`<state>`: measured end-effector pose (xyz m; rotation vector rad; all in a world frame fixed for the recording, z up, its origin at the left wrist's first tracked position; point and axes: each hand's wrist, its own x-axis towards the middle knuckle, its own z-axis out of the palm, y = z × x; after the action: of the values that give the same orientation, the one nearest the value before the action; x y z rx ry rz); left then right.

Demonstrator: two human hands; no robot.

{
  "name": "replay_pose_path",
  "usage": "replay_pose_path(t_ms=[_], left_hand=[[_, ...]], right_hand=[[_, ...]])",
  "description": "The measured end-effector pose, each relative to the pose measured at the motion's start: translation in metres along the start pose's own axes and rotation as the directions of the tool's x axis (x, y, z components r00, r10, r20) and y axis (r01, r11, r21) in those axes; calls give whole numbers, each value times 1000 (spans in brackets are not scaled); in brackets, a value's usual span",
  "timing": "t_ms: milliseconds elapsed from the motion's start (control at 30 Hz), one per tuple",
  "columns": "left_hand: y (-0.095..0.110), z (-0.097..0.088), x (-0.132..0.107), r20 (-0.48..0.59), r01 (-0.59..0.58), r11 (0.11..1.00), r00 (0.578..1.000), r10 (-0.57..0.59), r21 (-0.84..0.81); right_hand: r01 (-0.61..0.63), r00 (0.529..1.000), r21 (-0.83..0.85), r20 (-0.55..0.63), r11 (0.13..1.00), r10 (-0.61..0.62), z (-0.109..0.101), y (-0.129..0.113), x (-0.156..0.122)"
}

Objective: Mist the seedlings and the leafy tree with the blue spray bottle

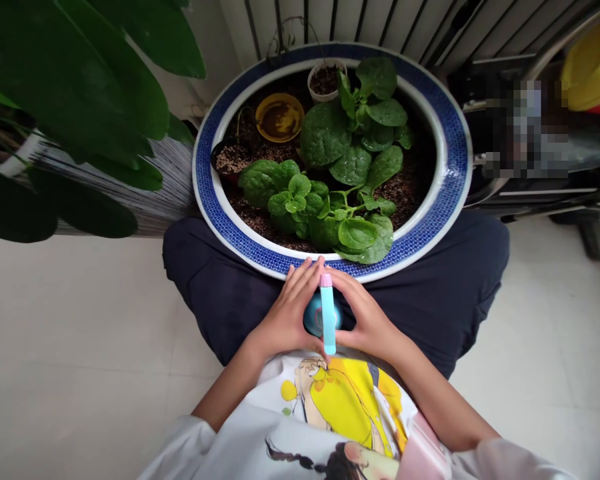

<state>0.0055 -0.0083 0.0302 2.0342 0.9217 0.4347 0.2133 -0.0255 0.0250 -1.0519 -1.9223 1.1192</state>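
Observation:
Between my crossed legs is a spray bottle (pixel 329 320) with a round blue body, a pale blue top and a pink nozzle facing the pot. My left hand (pixel 290 310) curves along its left side and my right hand (pixel 367 317) along its right. The fingers are stretched out and meet tip to tip near the nozzle, while the thumbs come close together at the back. Both hands ring the bottle without a visible grip on it. Just ahead, a large blue-and-white pot (pixel 455 153) holds leafy green plants (pixel 325 140) with wet leaves.
Inside the pot are a yellow dish (pixel 280 117), a small white pot (pixel 326 79) and a dark small pot (pixel 233 159). Large leaves (pixel 95 87) overhang from the left. A radiator (pixel 350 23) stands behind. Metal-framed equipment and a yellow container (pixel 593 63) are at right.

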Motion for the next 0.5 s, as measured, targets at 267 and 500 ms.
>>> replay_pose_path(t_ms=[267, 500], left_hand=[[4, -1, 3, -28, 11, 1000, 1000, -11, 1], [2, 2, 7, -240, -14, 998, 971, -2, -62]], right_hand=[[31, 999, 89, -10, 996, -30, 1, 8, 3], [43, 996, 85, -85, 995, -36, 2, 14, 4]])
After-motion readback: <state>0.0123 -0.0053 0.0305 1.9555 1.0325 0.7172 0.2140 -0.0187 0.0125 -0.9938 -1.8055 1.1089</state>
